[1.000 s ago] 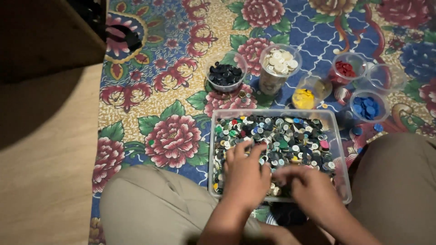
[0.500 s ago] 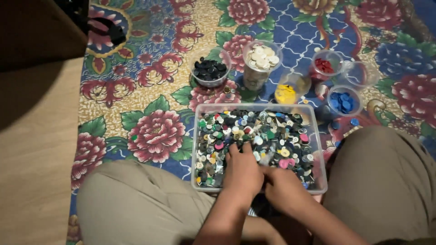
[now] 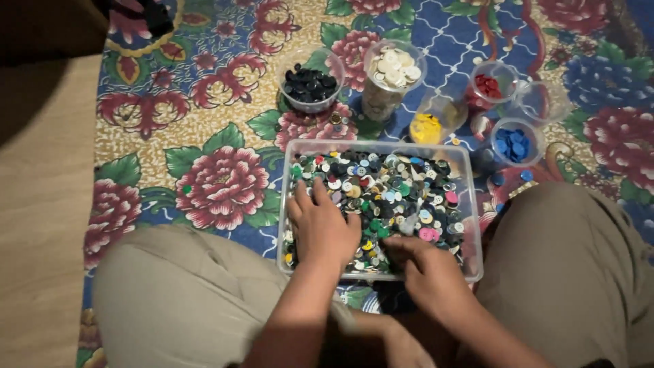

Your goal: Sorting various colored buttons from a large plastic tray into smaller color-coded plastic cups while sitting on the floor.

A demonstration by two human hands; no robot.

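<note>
Seemingly both hands (image 3: 320,228) (image 3: 426,272) among buttons (image 3: 395,191).

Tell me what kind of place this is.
Probably a room at home, with the person sitting on the floor: a flowered mat lies over bare flooring, and both hands work in a clear tub of mixed buttons between the knees.

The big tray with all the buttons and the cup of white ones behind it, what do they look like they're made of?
The tray looks like clear, slightly glossy plastic: the floral mat shows through its thin walls. The cup of white buttons also seems to be clear plastic, see-through down its side. The buttons in the tray are probably plastic too, smooth and brightly coloured, though that is hard to confirm.
</note>
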